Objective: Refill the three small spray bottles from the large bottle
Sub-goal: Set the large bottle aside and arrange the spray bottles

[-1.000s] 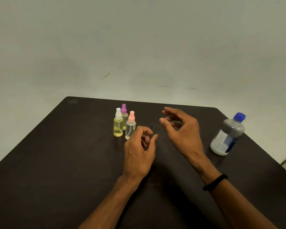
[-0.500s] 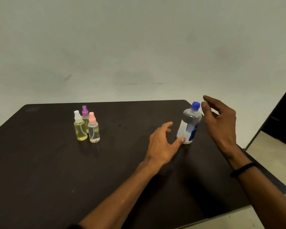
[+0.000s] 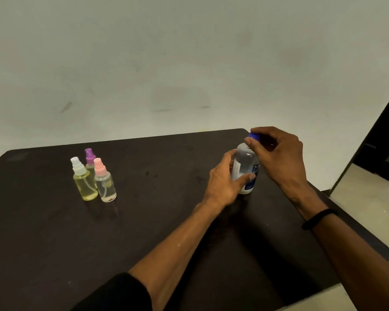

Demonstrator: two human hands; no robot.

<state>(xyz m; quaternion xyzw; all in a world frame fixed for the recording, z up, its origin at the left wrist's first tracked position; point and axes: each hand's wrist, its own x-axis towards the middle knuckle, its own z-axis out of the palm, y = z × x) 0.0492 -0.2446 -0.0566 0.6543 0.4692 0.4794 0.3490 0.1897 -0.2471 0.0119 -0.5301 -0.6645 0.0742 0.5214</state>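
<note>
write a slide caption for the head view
Left hand steadies large bottle; right hand grips its blue cap.

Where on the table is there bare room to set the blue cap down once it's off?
Bare table lies between the three spray bottles and the left hand, and there is more in front of the sprays, toward the near edge. It is crowded around the large bottle, where both hands grip: the right hand on the cap.

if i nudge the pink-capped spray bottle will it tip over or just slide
The pink-capped spray bottle looks tall and narrow, so it probably tips easily. It seems nearly empty, likely light. The white-capped bottle stands close beside it and might get knocked too.
</note>
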